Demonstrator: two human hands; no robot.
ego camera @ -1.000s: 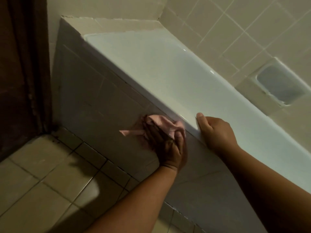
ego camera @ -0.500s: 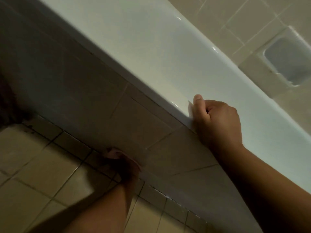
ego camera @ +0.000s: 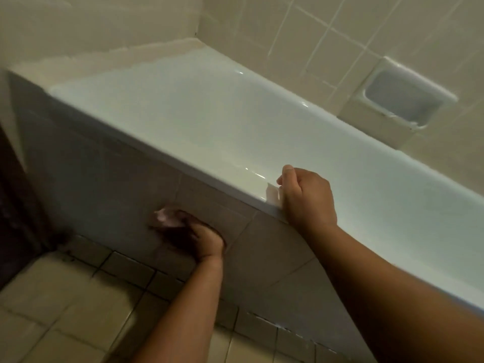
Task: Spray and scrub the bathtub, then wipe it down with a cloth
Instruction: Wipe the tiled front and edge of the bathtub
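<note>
Item: cloth (ego camera: 164,218), pink, bunched in your left hand (ego camera: 200,241), pressed to tiled front panel (ego camera: 110,184) below bathtub (ego camera: 235,121). Your right hand (ego camera: 306,197): fingers curled over bathtub edge, bracing. Stage, judged: wipe-down under way, panel unfinished.

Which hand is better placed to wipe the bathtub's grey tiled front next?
Left. The left hand grips the crumpled pink cloth against the grey tiled front panel; the right hand rests curled on the white bathtub rim, without cloth.
</note>
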